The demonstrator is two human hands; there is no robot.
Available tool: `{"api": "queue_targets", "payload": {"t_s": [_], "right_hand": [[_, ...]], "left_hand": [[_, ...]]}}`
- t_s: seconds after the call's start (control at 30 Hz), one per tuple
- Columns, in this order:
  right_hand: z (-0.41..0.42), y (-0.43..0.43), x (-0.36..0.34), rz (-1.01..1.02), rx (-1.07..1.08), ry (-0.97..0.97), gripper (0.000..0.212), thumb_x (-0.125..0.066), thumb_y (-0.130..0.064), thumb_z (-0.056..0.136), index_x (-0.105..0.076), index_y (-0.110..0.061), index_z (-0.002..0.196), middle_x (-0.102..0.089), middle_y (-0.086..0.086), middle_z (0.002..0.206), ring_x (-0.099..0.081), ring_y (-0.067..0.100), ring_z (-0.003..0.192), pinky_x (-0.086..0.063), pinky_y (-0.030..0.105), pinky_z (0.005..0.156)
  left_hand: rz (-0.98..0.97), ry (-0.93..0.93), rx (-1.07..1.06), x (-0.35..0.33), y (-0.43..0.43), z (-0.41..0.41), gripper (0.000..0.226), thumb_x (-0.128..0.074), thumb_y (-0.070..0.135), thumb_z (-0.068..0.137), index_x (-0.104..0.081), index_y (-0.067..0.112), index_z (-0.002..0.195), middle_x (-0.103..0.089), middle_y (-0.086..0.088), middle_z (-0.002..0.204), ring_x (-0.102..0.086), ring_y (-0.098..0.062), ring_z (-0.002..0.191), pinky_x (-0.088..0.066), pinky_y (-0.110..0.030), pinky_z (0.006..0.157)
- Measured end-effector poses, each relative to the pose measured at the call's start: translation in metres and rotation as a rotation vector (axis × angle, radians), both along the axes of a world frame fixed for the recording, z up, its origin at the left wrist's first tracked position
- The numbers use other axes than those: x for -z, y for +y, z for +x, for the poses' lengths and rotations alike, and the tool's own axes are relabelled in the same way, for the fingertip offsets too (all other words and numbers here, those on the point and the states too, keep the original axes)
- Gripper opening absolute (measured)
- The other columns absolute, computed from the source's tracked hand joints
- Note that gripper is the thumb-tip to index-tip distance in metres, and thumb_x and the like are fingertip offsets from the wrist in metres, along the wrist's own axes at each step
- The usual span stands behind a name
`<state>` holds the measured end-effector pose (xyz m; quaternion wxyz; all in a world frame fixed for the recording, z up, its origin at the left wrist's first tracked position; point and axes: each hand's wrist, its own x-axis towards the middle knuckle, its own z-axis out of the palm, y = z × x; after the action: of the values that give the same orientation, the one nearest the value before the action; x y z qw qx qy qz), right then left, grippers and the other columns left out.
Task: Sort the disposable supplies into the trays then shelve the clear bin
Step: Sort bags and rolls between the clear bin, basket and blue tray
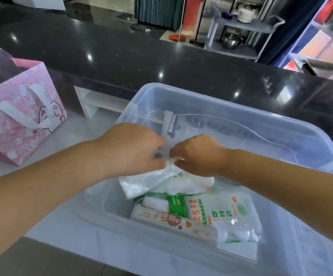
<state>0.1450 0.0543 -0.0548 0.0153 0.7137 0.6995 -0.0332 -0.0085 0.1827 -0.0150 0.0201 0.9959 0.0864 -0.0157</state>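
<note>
My left hand (129, 148) and right hand (197, 154) are together over the middle of the clear bin (241, 114), knuckles up and fingers curled under. Each one pinches the top edge of a crinkly translucent packet (161, 184), and the fingertips almost meet there. The packet hangs down from that pinch, green print showing on its right side, its lower edge draped over the packs beneath it. Under it, in the near end of the bin, I can see a green-and-white pack (167, 205). A long cream pack with orange print (171, 222) lies nearer to me, slanting along the near wall. To the right of those two lies a flat see-through pack with big orange characters (227, 214), white items bunched at its near end. The far half of the bin holds something I can't make out through the blurred plastic. The bin itself sits on the white desk (72, 226), filling the right half of my view, its far rim close to the dark speckled counter (121, 56) that runs across behind it. On the left side of the desk, well apart from the bin, a pink paper gift bag (20, 110) with a cartoon cat and white ribbon handles stands upright and open. Beyond the counter, far right, a grey cart (261, 26) carries a stack of white plates (245, 14) on top and a metal bowl (231, 41) below.
</note>
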Motion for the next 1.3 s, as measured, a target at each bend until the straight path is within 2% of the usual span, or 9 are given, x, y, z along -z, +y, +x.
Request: {"api": "queue_targets", "payload": {"t_s": [0.07, 0.13, 0.27, 0.4, 0.5, 0.6, 0.73, 1.03, 1.3], "right_hand": [[0.005, -0.008, -0.017, -0.008, 0.062, -0.012, 0.025, -0.046, -0.031, 0.092, -0.059, -0.029, 0.113, -0.069, -0.002, 0.11, -0.064, 0.024, 0.092, -0.053, 0.037, 0.078], [0.01, -0.018, -0.031, 0.022, 0.13, 0.036, 0.023, -0.048, -0.031, 0.092, -0.062, -0.027, 0.11, -0.07, -0.002, 0.106, -0.064, 0.023, 0.09, -0.054, 0.039, 0.077], [0.019, -0.033, -0.039, 0.126, 0.221, 0.149, 0.018, -0.055, -0.032, 0.089, -0.065, -0.023, 0.1, -0.07, -0.001, 0.092, -0.063, 0.022, 0.08, -0.054, 0.039, 0.071], [0.028, -0.047, -0.019, 0.262, 0.493, 0.305, 0.046, -0.067, -0.032, 0.081, -0.047, -0.023, 0.121, -0.061, -0.002, 0.116, -0.058, 0.017, 0.098, -0.051, 0.034, 0.083], [0.027, -0.053, -0.001, 0.255, 0.677, 0.389, 0.052, -0.071, -0.031, 0.078, -0.041, -0.018, 0.118, -0.055, -0.003, 0.111, -0.055, 0.012, 0.094, -0.052, 0.034, 0.081], [0.013, -0.059, 0.017, -0.076, 0.635, 0.435, 0.037, -0.069, -0.034, 0.08, -0.048, -0.022, 0.108, -0.062, -0.004, 0.102, -0.061, 0.014, 0.086, -0.053, 0.033, 0.08], [-0.024, -0.064, 0.041, -0.577, 0.3, 0.624, 0.035, -0.064, -0.033, 0.086, -0.055, -0.019, 0.117, -0.066, 0.001, 0.112, -0.061, 0.014, 0.092, -0.049, 0.028, 0.083], [-0.054, -0.056, 0.061, -0.626, 0.152, 0.34, 0.04, -0.064, -0.04, 0.083, -0.057, -0.007, 0.105, -0.057, 0.013, 0.102, -0.053, 0.029, 0.091, -0.044, 0.033, 0.074], [-0.041, -0.072, -0.011, -0.221, 0.125, -0.007, 0.041, -0.066, -0.03, 0.073, -0.047, -0.009, 0.103, -0.049, 0.008, 0.099, -0.05, 0.023, 0.074, -0.046, 0.035, 0.055]], "left_hand": [[-0.055, 0.197, 0.002, 0.002, -0.005, 0.012, 0.049, -0.055, 0.062, 0.071, -0.055, 0.027, 0.105, -0.064, 0.007, 0.091, -0.059, -0.016, 0.08, -0.043, -0.028, 0.055], [-0.056, 0.247, 0.012, 0.001, -0.007, 0.022, 0.04, -0.063, 0.056, 0.068, -0.049, 0.028, 0.093, -0.057, 0.008, 0.077, -0.053, -0.012, 0.067, -0.032, -0.027, 0.046], [-0.044, 0.146, 0.029, -0.012, -0.008, 0.035, 0.03, -0.061, 0.028, 0.077, -0.037, 0.026, 0.058, -0.047, 0.007, 0.06, -0.042, -0.004, 0.054, -0.033, -0.026, 0.045], [0.192, 0.027, -0.042, -0.024, 0.007, 0.039, 0.02, -0.056, 0.021, 0.08, -0.046, 0.024, 0.063, -0.045, 0.007, 0.06, -0.037, -0.003, 0.052, -0.019, -0.023, 0.041], [0.16, 0.02, -0.067, -0.035, 0.025, 0.04, 0.024, -0.061, 0.025, 0.074, -0.043, 0.025, 0.059, -0.049, 0.005, 0.059, -0.044, -0.009, 0.054, -0.025, -0.024, 0.043], [-0.008, 0.027, -0.065, -0.04, 0.038, 0.042, 0.024, -0.068, 0.03, 0.068, -0.048, 0.024, 0.057, -0.053, 0.003, 0.057, -0.049, -0.012, 0.054, -0.029, -0.026, 0.045], [-0.091, -0.081, -0.073, -0.038, 0.044, 0.042, 0.029, -0.072, 0.032, 0.068, -0.048, 0.024, 0.055, -0.05, 0.002, 0.055, -0.048, -0.014, 0.052, -0.026, -0.027, 0.044], [-0.254, -0.285, -0.101, -0.031, 0.052, 0.043, 0.025, -0.073, 0.033, 0.069, -0.05, 0.026, 0.061, -0.054, 0.005, 0.06, -0.05, -0.01, 0.056, -0.031, -0.026, 0.046], [-0.316, -0.299, -0.019, -0.026, 0.055, 0.05, 0.015, -0.071, 0.034, 0.066, -0.06, 0.024, 0.069, -0.058, 0.004, 0.059, -0.053, -0.008, 0.054, -0.031, -0.025, 0.044]]}}
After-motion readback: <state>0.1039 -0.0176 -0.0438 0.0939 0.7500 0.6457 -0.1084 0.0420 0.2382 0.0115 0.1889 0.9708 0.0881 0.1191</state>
